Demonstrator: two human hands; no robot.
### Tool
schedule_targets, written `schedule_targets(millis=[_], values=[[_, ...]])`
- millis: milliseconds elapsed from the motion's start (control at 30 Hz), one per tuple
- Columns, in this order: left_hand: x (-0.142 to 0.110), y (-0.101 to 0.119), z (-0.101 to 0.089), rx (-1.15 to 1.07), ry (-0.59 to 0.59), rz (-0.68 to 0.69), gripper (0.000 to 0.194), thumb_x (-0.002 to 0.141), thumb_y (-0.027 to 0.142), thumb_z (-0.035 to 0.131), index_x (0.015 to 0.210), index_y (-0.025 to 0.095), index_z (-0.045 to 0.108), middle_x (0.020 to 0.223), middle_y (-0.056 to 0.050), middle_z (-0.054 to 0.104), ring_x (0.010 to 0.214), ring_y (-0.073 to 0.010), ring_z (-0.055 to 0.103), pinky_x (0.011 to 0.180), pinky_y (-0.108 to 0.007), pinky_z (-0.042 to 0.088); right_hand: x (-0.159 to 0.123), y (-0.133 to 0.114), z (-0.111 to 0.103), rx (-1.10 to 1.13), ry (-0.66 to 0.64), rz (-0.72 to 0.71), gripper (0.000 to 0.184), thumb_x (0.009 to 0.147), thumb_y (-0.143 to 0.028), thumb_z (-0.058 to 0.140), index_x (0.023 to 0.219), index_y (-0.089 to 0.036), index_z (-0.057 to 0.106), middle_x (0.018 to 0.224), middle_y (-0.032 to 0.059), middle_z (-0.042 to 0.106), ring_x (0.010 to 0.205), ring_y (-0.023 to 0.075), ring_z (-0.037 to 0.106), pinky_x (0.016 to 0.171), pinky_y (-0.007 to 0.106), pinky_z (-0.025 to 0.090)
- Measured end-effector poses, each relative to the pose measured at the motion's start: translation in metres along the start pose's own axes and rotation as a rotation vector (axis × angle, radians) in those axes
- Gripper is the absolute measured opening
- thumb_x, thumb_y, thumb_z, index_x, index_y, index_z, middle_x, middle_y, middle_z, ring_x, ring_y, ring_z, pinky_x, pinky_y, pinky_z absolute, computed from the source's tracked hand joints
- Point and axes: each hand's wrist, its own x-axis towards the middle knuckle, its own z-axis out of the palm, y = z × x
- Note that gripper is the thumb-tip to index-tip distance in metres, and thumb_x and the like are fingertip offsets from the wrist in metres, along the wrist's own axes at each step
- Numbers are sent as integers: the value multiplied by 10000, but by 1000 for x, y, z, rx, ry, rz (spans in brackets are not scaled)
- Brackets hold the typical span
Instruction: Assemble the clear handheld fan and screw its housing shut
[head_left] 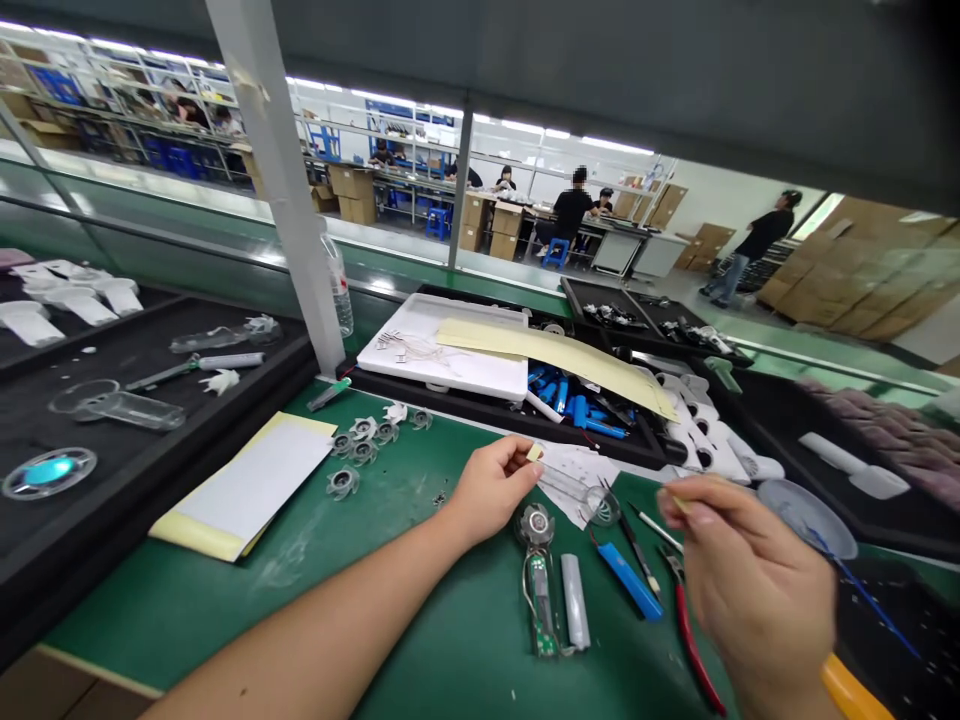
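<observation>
A green workbench mat (pixel 172 610) in a factory hall (pixel 660 285), seated workers (pixel 570 215) beyond. A black tray (pixel 600 450) holds blue cylinders (pixel 570 405). The left hand (pixel 491 490) pinches a small yellow tab (pixel 534 453), fingers together; the right hand (pixel 750 570) pinches what appears to be a pale strip (pixel 679 503) (too small to tell), above a wired circuit board (pixel 540 610).

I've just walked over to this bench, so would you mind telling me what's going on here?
A person at a green-matted bench pinches a small yellow slip in their left hand and a pale strip in their right hand. Below the hands lie a wired green circuit board, a white cylinder and red-handled pliers.
</observation>
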Motion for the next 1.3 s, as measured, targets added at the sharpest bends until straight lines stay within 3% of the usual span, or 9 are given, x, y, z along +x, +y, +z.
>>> schedule_targets(millis=[67, 167, 467, 633, 833, 933, 1100, 1200, 1300], values=[[-1, 4, 0, -24, -7, 23, 269, 882, 413, 673, 955, 161, 613, 859, -18, 620, 769, -169, 588, 740, -333, 494, 7, 7, 0, -211, 44, -174, 187, 895, -242, 559, 990, -217, 717, 993, 87, 693, 909, 266, 654, 805, 424, 522], [-4, 11, 2, -38, -62, 47, 222, 882, 361, 623, 984, 164, 606, 863, -32, 633, 764, -164, 582, 719, -304, 482, 18, 17, 7, -369, -106, -227, 221, 853, -169, 534, 900, -226, 742, 1044, 90, 711, 990, 293, 646, 892, 491, 499], [-18, 41, 7, 264, -266, 268, 186, 926, 291, 551, 939, 194, 709, 890, -77, 674, 874, -241, 566, 858, -365, 441, -4, -20, 38, -239, -281, -410, 150, 950, -143, 504, 1039, -207, 606, 942, 57, 660, 891, 197, 631, 794, 336, 542], [-20, 39, 8, 375, -276, 357, 260, 957, 239, 493, 1090, 238, 716, 1019, -95, 704, 970, -268, 603, 919, -379, 471, -5, -21, 52, -326, -129, -606, 219, 925, -66, 486, 1003, -194, 645, 890, 77, 660, 794, 215, 586, 722, 355, 498], [-13, 9, 1, 378, -163, 249, 480, 938, 523, 507, 1357, 320, 622, 1090, -86, 698, 1041, -312, 622, 975, -393, 500, 12, -48, 43, -318, 65, -734, 180, 933, -113, 445, 866, -204, 585, 770, 39, 622, 696, 183, 571, 635, 295, 479], [-14, 9, -5, 382, -137, 147, 665, 947, 592, 449, 1537, 288, 411, 1198, -108, 664, 1096, -315, 610, 1003, -404, 495, 53, -84, 11, -286, 140, -606, 178, 965, -173, 448, 816, -209, 537, 742, 12, 583, 687, 161, 578, 627, 263, 489], [-15, 44, -12, 644, -453, 87, 682, 775, 576, 723, 1395, 323, 598, 1494, -91, 533, 1361, -407, 447, 1159, -471, 368, 179, -144, -33, -331, 239, -445, 166, 981, -287, 515, 884, -167, 577, 690, -24, 546, 589, 127, 517, 575, 254, 455], [-11, 61, -12, 751, -605, -15, 719, 756, 567, 747, 1411, 318, 589, 1485, -115, 544, 1331, -427, 482, 1100, -481, 427, 245, -181, -28, -463, 155, -485, 159, 926, -263, 658, 820, -151, 616, 678, -47, 555, 619, 120, 545, 642, 270, 474], [-7, 63, -12, 831, -621, -45, 747, 717, 420, 783, 1419, 263, 585, 1460, -157, 556, 1300, -451, 507, 1068, -513, 445, 282, -213, -9, -616, 65, -559, 154, 902, -236, 711, 803, -146, 635, 739, -34, 609, 719, 142, 601, 766, 327, 514]])
